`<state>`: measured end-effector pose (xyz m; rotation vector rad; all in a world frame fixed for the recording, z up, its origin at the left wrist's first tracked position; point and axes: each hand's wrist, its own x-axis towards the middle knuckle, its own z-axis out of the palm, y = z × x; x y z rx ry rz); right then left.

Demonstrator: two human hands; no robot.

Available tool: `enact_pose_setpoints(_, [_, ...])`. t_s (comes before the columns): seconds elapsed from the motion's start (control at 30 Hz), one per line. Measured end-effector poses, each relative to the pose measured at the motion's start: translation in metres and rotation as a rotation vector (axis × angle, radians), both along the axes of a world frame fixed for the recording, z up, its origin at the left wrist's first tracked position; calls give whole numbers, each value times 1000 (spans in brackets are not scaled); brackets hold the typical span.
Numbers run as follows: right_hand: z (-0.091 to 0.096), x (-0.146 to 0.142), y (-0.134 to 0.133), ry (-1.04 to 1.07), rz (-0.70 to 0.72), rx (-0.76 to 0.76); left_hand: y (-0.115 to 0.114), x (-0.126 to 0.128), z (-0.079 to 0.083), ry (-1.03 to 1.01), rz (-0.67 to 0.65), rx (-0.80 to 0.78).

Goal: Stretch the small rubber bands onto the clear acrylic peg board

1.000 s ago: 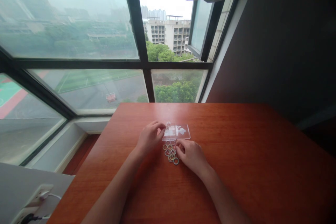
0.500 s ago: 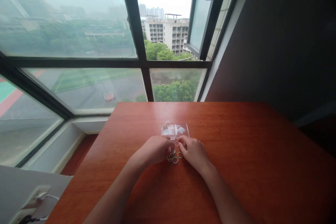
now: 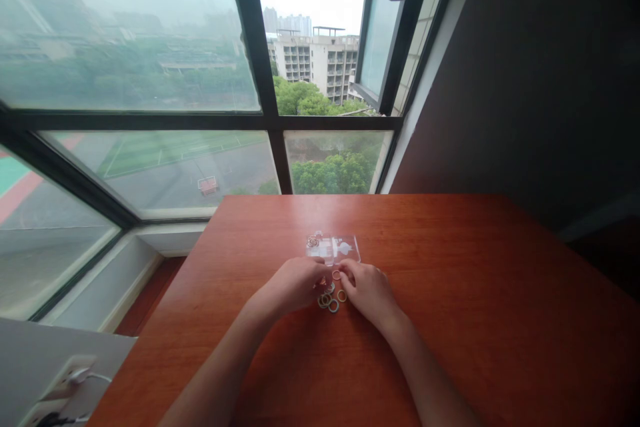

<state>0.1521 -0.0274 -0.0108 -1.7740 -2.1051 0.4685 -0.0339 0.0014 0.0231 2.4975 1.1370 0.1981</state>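
My right hand [image 3: 369, 284] is closed in a pinch, with its thumb and fingertips at the edge of a small pink ring [image 3: 337, 275]. Facing it is my left hand [image 3: 299, 282], its fingers curled inward and partly hidden, so what they hold cannot be made out. Several small pale green and yellowish rings [image 3: 333, 305] lie on the table just below the hands. One yellow ring [image 3: 342, 295] lies a little apart, near my right thumb. Just beyond the hands is an opened clear plastic case [image 3: 354, 240], with more small rings [image 3: 313, 241] in its left part.
The reddish-brown wooden table [image 3: 450, 247] reaches to the window frame [image 3: 210, 121]. A grey wall [image 3: 525, 113] rises on the right. At lower left, a wall socket [image 3: 75, 373] has a white plug and cable beside the table edge.
Almost nothing differs. The left fingers have shifted slightly over the rings, and the pink ring stays at the right fingertips.
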Motion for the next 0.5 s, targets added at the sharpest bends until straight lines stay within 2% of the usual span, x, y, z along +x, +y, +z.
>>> enact_pose_setpoints(0.37, [-3,0,1,3,5,5,1,0,-5,-17,-5,9])
enact_pose_setpoints(0.5, [-2,1,0,9,13,13,9,-6,-6,-145,135,110])
